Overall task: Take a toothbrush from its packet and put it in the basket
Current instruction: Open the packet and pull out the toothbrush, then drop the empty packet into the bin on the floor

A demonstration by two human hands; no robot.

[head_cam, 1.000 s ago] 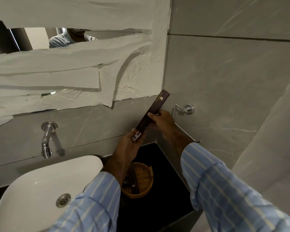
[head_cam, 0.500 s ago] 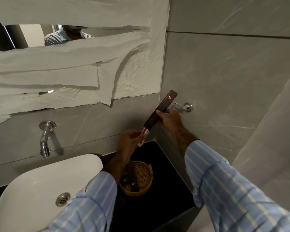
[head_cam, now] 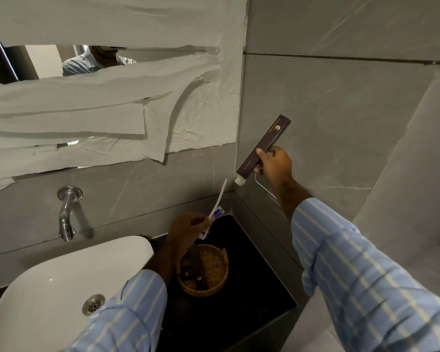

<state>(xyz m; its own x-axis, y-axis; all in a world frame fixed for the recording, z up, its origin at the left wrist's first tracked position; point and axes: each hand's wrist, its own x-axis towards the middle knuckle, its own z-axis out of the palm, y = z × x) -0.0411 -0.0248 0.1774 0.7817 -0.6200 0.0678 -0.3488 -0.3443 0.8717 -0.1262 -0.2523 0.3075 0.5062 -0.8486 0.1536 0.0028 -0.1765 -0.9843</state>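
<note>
Toothbrush [head_cam: 220, 196] out of its packet [head_cam: 263, 146], we grip it and a small tube in our left hand [head_cam: 188, 231] above the basket [head_cam: 203, 288]; our right hand [head_cam: 274, 165] clutches the packet. Only the drop remains, we judge.

Toothbrush [head_cam: 220, 194]: white, slender, tilted with its top toward the upper right, its lower end pinched together with a small red-and-blue tube [head_cam: 215, 215], above the basket. Packet [head_cam: 264, 146]: long dark brown box with a gold logo, slanted, lower end open with white wrapping showing. Basket [head_cam: 208, 285]: round, woven, tan, on the black worktop [head_cam: 252, 288], holding small dark packets.
</note>
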